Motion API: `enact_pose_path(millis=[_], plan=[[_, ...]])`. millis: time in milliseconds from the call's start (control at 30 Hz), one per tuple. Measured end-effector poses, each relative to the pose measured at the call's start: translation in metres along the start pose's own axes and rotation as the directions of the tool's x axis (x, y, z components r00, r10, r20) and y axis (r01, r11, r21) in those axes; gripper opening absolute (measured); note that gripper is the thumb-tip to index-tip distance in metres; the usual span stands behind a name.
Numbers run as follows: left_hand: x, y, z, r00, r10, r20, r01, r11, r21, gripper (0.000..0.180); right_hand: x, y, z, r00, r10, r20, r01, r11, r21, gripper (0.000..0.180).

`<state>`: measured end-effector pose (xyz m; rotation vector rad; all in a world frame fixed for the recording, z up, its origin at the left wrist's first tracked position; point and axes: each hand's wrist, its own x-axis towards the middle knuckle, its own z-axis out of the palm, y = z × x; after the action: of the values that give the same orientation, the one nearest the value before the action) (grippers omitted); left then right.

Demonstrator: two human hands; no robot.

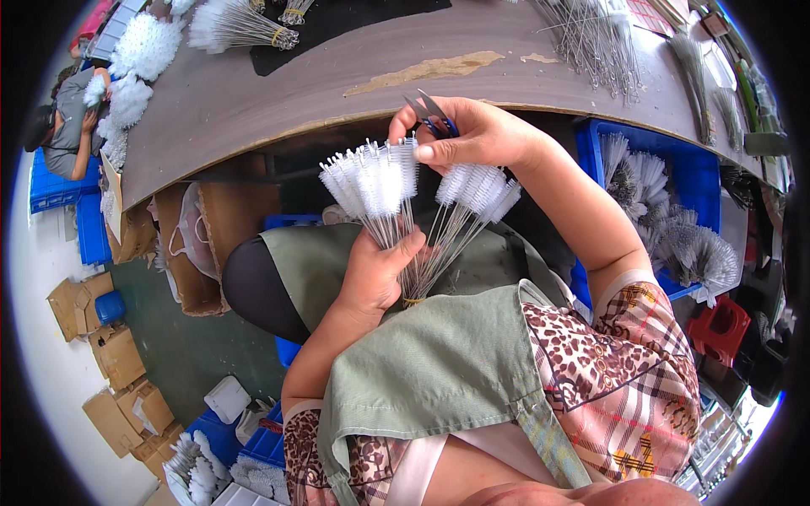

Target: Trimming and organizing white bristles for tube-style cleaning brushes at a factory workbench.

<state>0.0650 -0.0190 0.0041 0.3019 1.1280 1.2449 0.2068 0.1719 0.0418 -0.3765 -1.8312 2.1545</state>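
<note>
While the left grip (375, 268) clasps one brush bundle (381, 185), the right grip (485, 132) holds one cutter (437, 110).

White brushes (371, 181), soft green apron (430, 363), seriously loud shirt (633, 371)

The brushes in the left hand (375, 270) have silvery wire stems (442, 253) and a yellow band (413, 301) just below that hand; scissors (429, 108) in the right hand (477, 135) have dark blue handles (451, 127). Shirt's leopard spots plus pinkish plaid. Beyond the hands, a greyish-brown table (380, 46) with tan patches (422, 73); off to their right, a blue bin (679, 152), red stool (717, 331).
</note>
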Motion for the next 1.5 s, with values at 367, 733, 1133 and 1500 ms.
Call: enact_pose_path(millis=[367, 733, 1133, 1500], plan=[[-0.004, 0.008, 0.005, 0.999, -0.03, -0.034, 0.028, 0.997, -0.074, 0.017, -0.007, 0.028, -0.016, 0.998, -0.067, -0.018, 0.068, 0.997, 0.021, 0.021], [-0.003, 0.007, 0.006, 0.997, -0.079, -0.012, 0.078, 0.997, -0.027, 0.023, -0.005, 0.034, -0.018, 0.976, -0.186, 0.113, 0.156, 0.96, 0.233, 0.027], [-0.006, 0.005, 0.002, 1.0, 0.008, -0.027, -0.009, 1.0, -0.018, 0.019, -0.012, 0.023, -0.01, 0.992, 0.075, -0.1, -0.075, 0.997, -0.003, 0.021], [-0.006, 0.006, 0.006, 0.998, -0.019, -0.065, 0.018, 1.0, -0.019, 0.021, -0.017, 0.023, -0.006, 0.974, 0.057, -0.219, -0.026, 0.989, 0.143, 0.025]])
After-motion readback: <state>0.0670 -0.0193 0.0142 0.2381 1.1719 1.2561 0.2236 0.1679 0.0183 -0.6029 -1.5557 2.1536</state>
